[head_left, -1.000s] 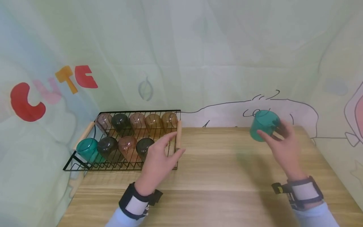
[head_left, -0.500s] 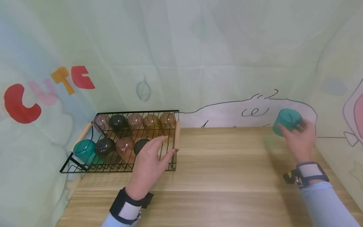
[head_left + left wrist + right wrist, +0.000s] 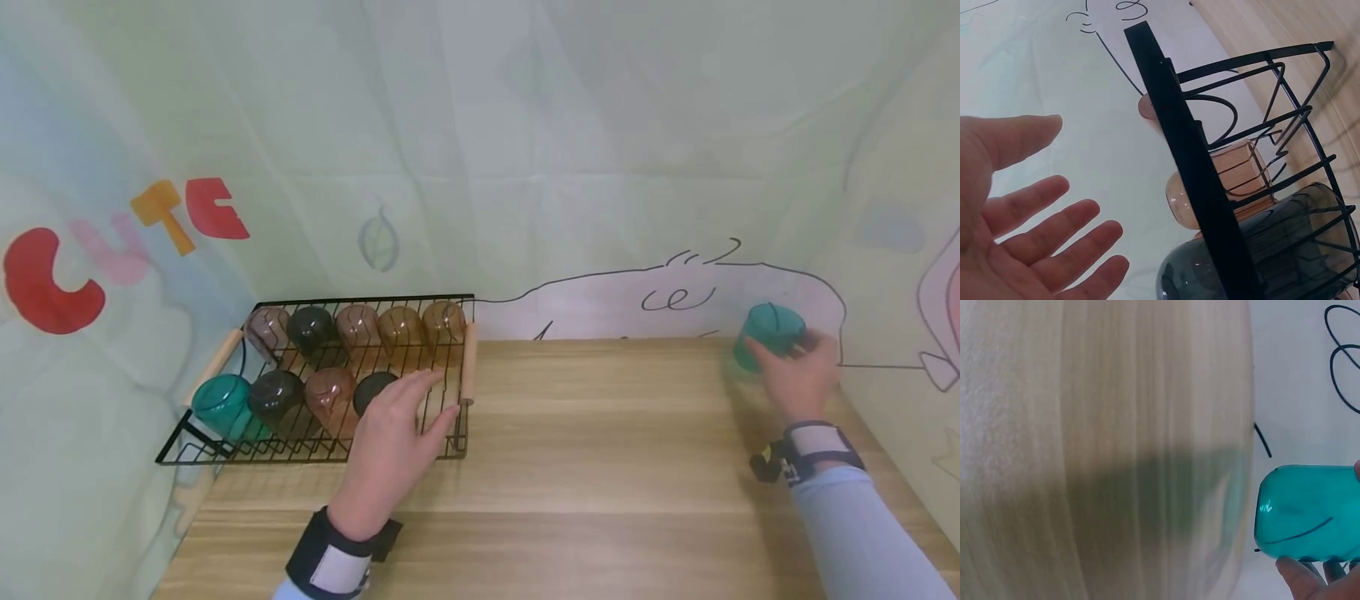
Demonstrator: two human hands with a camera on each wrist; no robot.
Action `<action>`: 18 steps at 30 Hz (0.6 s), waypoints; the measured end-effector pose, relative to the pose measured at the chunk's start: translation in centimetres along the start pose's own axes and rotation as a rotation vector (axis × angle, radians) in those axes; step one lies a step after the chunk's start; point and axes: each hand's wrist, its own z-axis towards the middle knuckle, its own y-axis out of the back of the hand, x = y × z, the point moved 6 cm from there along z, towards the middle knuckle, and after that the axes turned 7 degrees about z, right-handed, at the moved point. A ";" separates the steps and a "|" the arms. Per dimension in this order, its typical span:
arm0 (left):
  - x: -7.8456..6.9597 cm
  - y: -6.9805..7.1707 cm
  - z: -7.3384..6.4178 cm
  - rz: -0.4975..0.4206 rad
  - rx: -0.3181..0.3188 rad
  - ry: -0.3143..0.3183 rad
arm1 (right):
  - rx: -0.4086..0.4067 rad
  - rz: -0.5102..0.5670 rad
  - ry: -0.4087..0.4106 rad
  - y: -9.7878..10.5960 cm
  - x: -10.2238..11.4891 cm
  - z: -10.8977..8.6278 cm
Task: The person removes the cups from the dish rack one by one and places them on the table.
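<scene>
Gripping a teal cup (image 3: 772, 323) in curled fingers of the right hand (image 3: 802, 381)
Pointing its base down at the desk (image 3: 645, 467), far right, standing its long axis nearly upright between thumb and fingers; spreading the left hand (image 3: 386, 450) loosely, holding nothing, near a black rack (image 3: 1182, 140) fencing in a dark cup (image 3: 1190, 275).

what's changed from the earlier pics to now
The right grip carried the teal cup rightward, then slightly lower. The empty left grip drew slightly left and back toward the person. Nothing was newly grasped or let go. The wire rack and its nine visible cups stayed as they were.
</scene>
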 end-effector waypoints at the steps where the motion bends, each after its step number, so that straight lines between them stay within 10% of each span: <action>1: 0.0 0.0 0.0 0.000 0.002 0.000 | 0.001 0.006 -0.004 -0.1 -0.2 0.1; 18: 0.0 -0.2 -0.2 0.024 0.021 -0.012 | 0.005 -0.001 -0.040 0.2 -2.1 0.5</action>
